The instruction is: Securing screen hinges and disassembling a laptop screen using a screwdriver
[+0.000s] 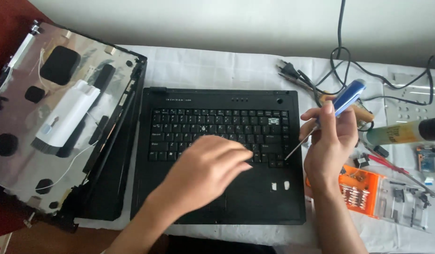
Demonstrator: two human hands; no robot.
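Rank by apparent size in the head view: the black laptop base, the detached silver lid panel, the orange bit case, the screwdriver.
1. Black laptop base and silver lid panel: look alike, and the panel is cut off by the frame, so unranked.
2. Orange bit case.
3. Screwdriver, held in the right hand; close to the case.

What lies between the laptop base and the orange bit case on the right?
In the head view, the right hand holding a blue-handled screwdriver sits between laptop base and orange bit case.
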